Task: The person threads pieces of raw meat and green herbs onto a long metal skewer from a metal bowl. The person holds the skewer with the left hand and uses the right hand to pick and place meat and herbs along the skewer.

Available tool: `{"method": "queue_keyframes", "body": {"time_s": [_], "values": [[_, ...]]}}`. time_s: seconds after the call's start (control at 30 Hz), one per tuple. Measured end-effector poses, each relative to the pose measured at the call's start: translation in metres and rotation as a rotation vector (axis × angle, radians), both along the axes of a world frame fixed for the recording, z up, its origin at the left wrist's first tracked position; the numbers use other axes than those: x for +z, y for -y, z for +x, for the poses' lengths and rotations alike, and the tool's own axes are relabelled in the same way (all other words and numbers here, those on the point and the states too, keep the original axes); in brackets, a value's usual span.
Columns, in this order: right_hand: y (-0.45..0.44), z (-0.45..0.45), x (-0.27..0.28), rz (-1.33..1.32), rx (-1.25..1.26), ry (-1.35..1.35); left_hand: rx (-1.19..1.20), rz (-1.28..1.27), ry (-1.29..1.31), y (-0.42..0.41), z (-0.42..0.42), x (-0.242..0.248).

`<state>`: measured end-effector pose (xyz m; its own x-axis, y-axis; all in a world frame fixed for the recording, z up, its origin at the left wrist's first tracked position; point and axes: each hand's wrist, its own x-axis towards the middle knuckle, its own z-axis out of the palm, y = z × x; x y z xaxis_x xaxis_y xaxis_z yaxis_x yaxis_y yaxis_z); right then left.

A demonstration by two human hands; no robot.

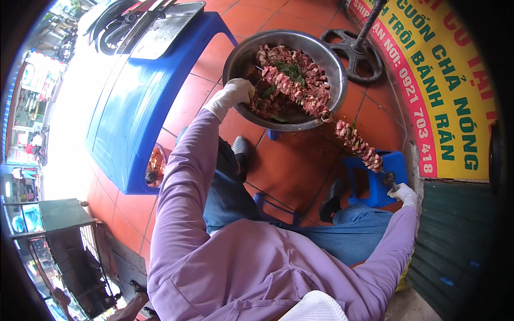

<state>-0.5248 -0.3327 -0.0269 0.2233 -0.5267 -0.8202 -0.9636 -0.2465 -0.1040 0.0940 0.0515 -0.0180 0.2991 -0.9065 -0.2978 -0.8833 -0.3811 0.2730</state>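
My right hand (403,194), in a white glove, grips the near end of a long metal skewer (384,171), next to a dark toothed wheel (389,179). Raw meat pieces (357,144) with green leaves are threaded along it in two stretches, a short gap between them. The skewer slants up and left across a wide steel bowl (340,86), its bare tip above the bowl's left part. Inside the bowl lie loose raw meat (277,54) and green leaves (292,72). My gloved left hand (237,91) is at the bowl's left rim, fingertips curled inward and partly hidden; whether they hold anything is unclear.
A blue plastic table (132,104) bearing a metal tray (166,34) stands left. A blue stool (395,172) is beside my right hand. Beyond the bowl is a metal stand's wheel-shaped base (355,56). A yellow printed sign (445,80) lines the right. Red tiles (293,168) cover the floor.
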Motion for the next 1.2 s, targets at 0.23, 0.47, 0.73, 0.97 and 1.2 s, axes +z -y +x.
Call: {"method": "queue_keyframes", "body": {"time_s": [0.23, 0.47, 0.73, 0.97, 1.2], "values": [[0.008, -0.006, -0.006, 0.031, -0.013, 0.025, 0.121, 0.077, 0.235, 0.016, -0.005, -0.023], [0.007, -0.009, -0.007, 0.038, -0.015, 0.023, 0.182, -0.16, -0.277, 0.008, 0.01, 0.011], [0.012, -0.009, -0.012, 0.038, -0.026, 0.013, 0.744, -0.544, -1.144, 0.005, 0.012, 0.004], [0.014, -0.01, -0.01, 0.078, -0.007, 0.004, 0.999, -0.73, -1.656, 0.015, 0.012, 0.009], [0.014, -0.007, -0.011, 0.03, -0.013, -0.019, 0.769, -0.865, -1.429, 0.008, 0.008, -0.003]]}}
